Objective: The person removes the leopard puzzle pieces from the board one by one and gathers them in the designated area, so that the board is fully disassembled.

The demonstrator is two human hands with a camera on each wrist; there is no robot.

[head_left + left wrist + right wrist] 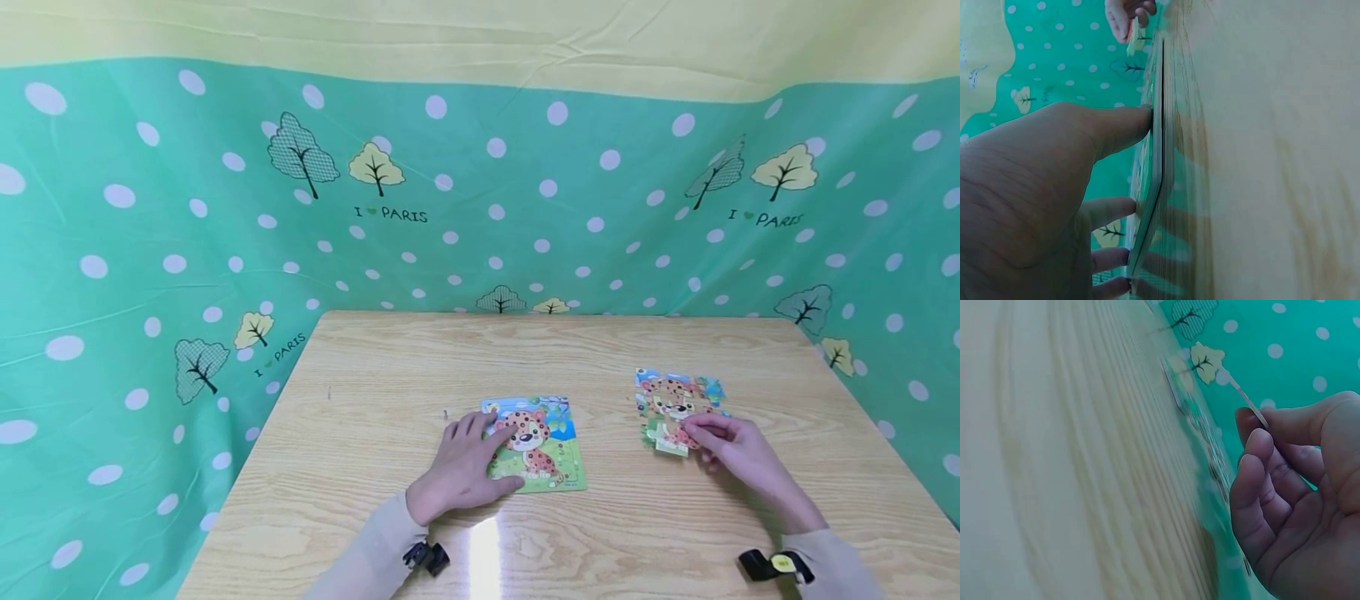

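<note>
My left hand [467, 468] rests with spread fingers on a square puzzle board [561, 471] printed with a spotted leopard cub. In the left wrist view, its thumb [1125, 128] touches the edge of the board's top face. To the right lies a partly joined jigsaw [670, 398] with the same leopard picture, its outline uneven. Over the jigsaw's near edge, my right hand [738, 454] pinches a thin puzzle piece [1249, 405] between thumb and forefinger. The right wrist view shows this piece edge-on, raised above the jigsaw, so its print is hidden there.
Both puzzles lie on a light wood-grain table [420, 350]. A green dotted cloth [517, 192] with printed trees hangs behind and at the sides. Bright glare [485, 558] falls on the table near the left forearm. Black straps [772, 565] sit on both wrists.
</note>
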